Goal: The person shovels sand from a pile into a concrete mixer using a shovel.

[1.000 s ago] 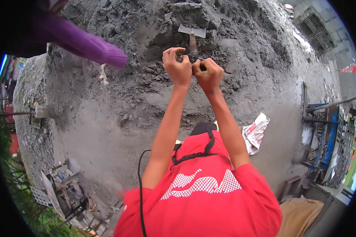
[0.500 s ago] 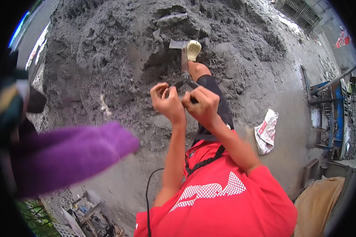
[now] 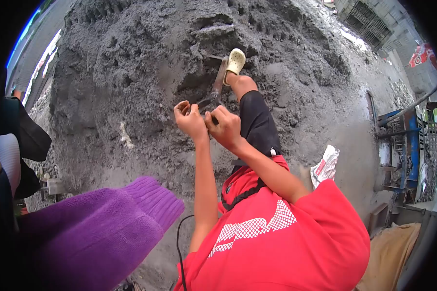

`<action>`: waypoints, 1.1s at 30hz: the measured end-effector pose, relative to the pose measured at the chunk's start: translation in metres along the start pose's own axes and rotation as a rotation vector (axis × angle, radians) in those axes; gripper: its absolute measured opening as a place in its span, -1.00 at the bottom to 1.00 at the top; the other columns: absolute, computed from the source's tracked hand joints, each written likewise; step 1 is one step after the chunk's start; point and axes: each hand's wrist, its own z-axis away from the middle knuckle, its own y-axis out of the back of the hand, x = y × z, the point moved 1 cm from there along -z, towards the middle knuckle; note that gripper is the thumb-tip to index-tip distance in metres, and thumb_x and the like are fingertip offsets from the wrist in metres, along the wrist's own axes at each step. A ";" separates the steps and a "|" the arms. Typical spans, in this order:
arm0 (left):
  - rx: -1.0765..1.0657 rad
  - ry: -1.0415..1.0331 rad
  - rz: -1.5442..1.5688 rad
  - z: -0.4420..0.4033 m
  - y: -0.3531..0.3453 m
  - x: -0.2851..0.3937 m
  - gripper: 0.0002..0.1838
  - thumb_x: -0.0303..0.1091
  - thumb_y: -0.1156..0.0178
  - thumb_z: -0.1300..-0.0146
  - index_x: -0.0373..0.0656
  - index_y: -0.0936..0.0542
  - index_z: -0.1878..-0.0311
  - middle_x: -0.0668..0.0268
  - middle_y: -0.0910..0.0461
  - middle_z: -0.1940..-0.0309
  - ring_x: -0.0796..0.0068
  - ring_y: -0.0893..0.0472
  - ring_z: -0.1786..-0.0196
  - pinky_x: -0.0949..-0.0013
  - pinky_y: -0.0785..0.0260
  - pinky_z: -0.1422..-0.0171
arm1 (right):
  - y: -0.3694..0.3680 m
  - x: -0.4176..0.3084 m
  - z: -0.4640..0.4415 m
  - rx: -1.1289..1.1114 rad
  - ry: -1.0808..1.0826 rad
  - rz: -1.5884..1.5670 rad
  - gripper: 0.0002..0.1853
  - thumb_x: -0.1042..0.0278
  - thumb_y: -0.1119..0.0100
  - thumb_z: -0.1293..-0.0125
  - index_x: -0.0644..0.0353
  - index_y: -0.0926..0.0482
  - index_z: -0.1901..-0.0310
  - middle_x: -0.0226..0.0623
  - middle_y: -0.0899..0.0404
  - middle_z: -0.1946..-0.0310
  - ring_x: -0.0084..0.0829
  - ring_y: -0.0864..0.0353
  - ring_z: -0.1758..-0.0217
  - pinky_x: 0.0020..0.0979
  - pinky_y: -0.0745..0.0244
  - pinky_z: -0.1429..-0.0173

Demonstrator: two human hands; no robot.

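The shovel (image 3: pixel 219 80) stands at the front of the grey sand heap (image 3: pixel 126 68), its shaft slanting back towards the person and its blade mostly hidden behind a pale clog (image 3: pixel 236 59). The 2 hands meet at the handle end: the left hand (image 3: pixel 193 122) and the right hand (image 3: pixel 224 126) both have their fingers curled around it, side by side. The clog seems to rest on the blade's upper edge, though the contact is hard to make out. Judging by this, the blade is set and partly sunk; how deep cannot be told. No lifted sand shows on it, and the heap's bulk remains. A purple sleeve (image 3: pixel 102 228) is at left.
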 end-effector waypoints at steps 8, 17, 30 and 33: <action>-0.070 -0.078 -0.349 0.028 0.005 -0.069 -0.88 -0.51 -0.13 -0.05 -0.28 -0.54 0.31 0.29 -0.57 0.39 0.47 -0.55 0.36 0.38 -0.42 0.22 | -0.002 0.050 0.059 -0.123 0.005 0.074 -0.75 0.34 -0.15 -0.17 0.20 -0.35 0.56 -0.24 -0.36 0.59 -0.17 -0.46 0.62 -0.25 -0.35 0.56; -0.179 -0.189 -0.501 0.037 0.026 -0.088 -0.87 -0.45 -0.02 -0.24 -0.20 -0.55 0.24 0.28 -0.56 0.31 0.36 -0.51 0.40 0.32 -0.36 0.26 | -0.013 0.056 0.090 -0.128 0.066 0.124 -0.74 0.28 -0.05 -0.26 0.18 -0.32 0.52 -0.23 -0.33 0.58 -0.21 -0.46 0.60 -0.26 -0.37 0.54; -0.355 0.391 -0.491 0.170 0.117 -0.334 -0.56 -0.11 0.11 -0.38 -0.21 -0.42 -0.16 0.07 -0.56 0.04 0.18 -0.55 -0.01 0.24 -0.35 -0.08 | -0.050 0.188 0.308 -1.070 -0.245 0.027 -0.66 0.07 0.00 -0.09 0.24 -0.47 0.36 0.04 -0.54 0.39 0.02 -0.55 0.29 -0.08 -0.43 0.23; -0.442 0.519 -0.550 0.241 0.102 -0.365 -0.51 -0.08 0.14 -0.39 -0.24 -0.33 -0.22 0.00 -0.54 0.03 0.10 -0.52 -0.06 0.23 -0.31 -0.13 | 0.000 0.227 0.341 -1.208 -0.185 0.062 -0.48 0.02 -0.09 0.03 0.28 -0.44 0.13 -0.06 -0.58 0.28 -0.07 -0.55 0.21 -0.16 -0.33 0.02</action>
